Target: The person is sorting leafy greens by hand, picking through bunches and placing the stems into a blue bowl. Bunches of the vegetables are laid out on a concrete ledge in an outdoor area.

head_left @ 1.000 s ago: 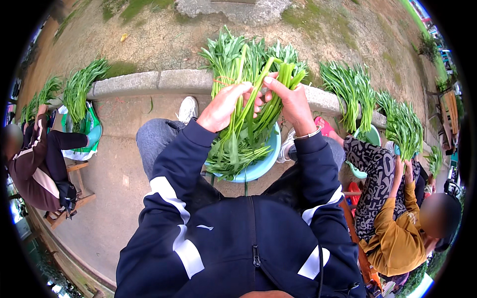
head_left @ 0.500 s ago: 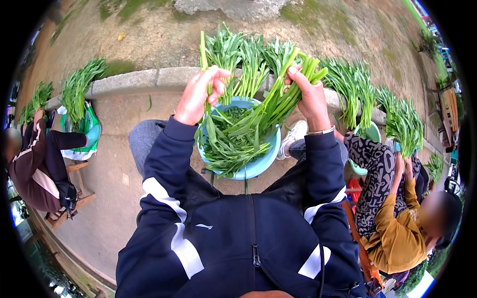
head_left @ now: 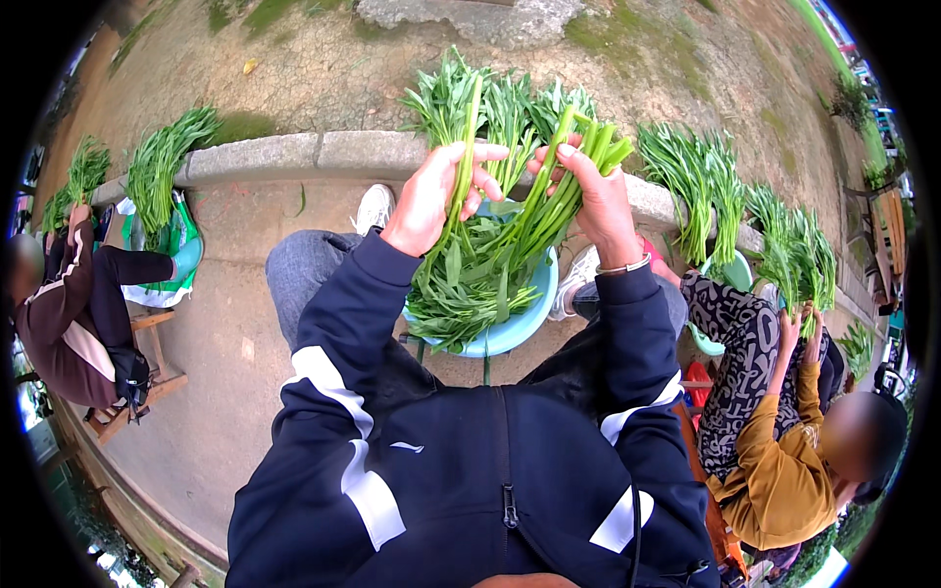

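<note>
My left hand (head_left: 436,191) is closed on a few water spinach stalks (head_left: 470,137), pale cut ends up, with the forefinger pointing right. To its right, my right hand (head_left: 606,201) grips a thick bunch of water spinach (head_left: 549,208) near the stem ends, thumb across it. The bunch slants down to the left, its leaves hanging over the light blue basin (head_left: 537,312). Loose leafy greens (head_left: 470,316) fill that basin, which stands between my knees. My left forearm and the held stalks hide part of its left rim.
More water spinach bunches (head_left: 509,122) lean along the low stone kerb (head_left: 260,157) ahead. At the left, a seated person (head_left: 74,314) is beside a green-and-white bag (head_left: 181,279). On the right, another seated person (head_left: 784,461) holds greens (head_left: 809,265), near a small green basin (head_left: 735,269).
My left hand has moved right, toward the bunch, carrying its stalks along. My right hand has shifted slightly left. My left shoe has come into sight beyond my left knee.
</note>
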Action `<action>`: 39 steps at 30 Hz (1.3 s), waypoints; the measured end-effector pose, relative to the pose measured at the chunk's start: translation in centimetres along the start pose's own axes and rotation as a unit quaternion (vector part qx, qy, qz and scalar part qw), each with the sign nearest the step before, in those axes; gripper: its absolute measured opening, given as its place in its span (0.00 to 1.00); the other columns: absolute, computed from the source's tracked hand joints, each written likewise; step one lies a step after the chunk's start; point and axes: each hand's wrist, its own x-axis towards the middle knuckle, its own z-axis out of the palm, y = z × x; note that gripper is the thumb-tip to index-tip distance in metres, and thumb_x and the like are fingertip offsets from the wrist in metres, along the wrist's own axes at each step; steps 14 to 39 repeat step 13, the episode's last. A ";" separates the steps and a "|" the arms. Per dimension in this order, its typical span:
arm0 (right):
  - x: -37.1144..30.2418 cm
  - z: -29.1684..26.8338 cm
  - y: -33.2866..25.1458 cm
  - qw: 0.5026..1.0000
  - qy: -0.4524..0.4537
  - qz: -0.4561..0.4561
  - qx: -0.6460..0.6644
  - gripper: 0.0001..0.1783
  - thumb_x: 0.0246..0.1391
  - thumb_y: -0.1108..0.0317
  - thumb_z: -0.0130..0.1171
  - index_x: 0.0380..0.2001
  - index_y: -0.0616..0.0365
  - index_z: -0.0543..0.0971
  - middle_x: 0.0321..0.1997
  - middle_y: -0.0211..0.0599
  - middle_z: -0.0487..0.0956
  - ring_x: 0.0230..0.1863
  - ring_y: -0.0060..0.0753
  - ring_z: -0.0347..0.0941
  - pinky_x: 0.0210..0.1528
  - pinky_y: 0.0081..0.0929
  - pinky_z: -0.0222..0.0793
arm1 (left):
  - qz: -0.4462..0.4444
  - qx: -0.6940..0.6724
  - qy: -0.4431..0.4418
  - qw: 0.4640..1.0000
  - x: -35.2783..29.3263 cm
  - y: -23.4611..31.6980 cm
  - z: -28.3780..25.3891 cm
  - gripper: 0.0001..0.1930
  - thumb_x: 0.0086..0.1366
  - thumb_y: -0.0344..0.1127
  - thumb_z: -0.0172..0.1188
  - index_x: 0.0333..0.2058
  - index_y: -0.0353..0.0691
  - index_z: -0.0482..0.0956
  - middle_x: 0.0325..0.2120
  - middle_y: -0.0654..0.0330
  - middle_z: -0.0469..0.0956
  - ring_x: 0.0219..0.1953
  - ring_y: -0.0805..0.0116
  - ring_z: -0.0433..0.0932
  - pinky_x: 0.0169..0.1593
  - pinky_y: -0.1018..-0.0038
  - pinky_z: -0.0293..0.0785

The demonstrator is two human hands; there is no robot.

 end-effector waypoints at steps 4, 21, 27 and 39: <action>-0.1 0.2 0.5 0.999 -0.023 0.019 -0.017 0.19 0.53 0.65 0.55 0.46 0.64 0.70 0.34 0.33 0.76 0.37 0.27 0.76 0.30 0.19 0.69 | -0.008 0.006 0.037 0.999 0.0 -0.4 0.0 0.21 0.67 0.45 0.39 0.47 0.35 0.71 0.25 0.64 0.73 0.21 0.79 0.64 0.26 0.84 0.60; 0.5 0.7 1.5 0.995 -0.077 0.047 -0.051 0.19 0.49 0.64 0.62 0.43 0.61 0.75 0.33 0.30 0.79 0.36 0.20 0.76 0.29 0.19 0.68 | -0.022 0.076 0.056 0.995 0.3 -1.6 0.9 0.13 0.63 0.41 0.50 0.41 0.41 0.76 0.22 0.68 0.73 0.19 0.82 0.63 0.22 0.85 0.58; 0.5 0.7 1.5 0.995 -0.077 0.047 -0.051 0.19 0.49 0.64 0.62 0.43 0.61 0.75 0.33 0.30 0.79 0.36 0.20 0.76 0.29 0.19 0.68 | -0.022 0.076 0.056 0.995 0.3 -1.6 0.9 0.13 0.63 0.41 0.50 0.41 0.41 0.76 0.22 0.68 0.73 0.19 0.82 0.63 0.22 0.85 0.58; 0.5 0.7 1.5 0.995 -0.077 0.047 -0.051 0.19 0.49 0.64 0.62 0.43 0.61 0.75 0.33 0.30 0.79 0.36 0.20 0.76 0.29 0.19 0.68 | -0.022 0.076 0.056 0.995 0.3 -1.6 0.9 0.13 0.63 0.41 0.50 0.41 0.41 0.76 0.22 0.68 0.73 0.19 0.82 0.63 0.22 0.85 0.58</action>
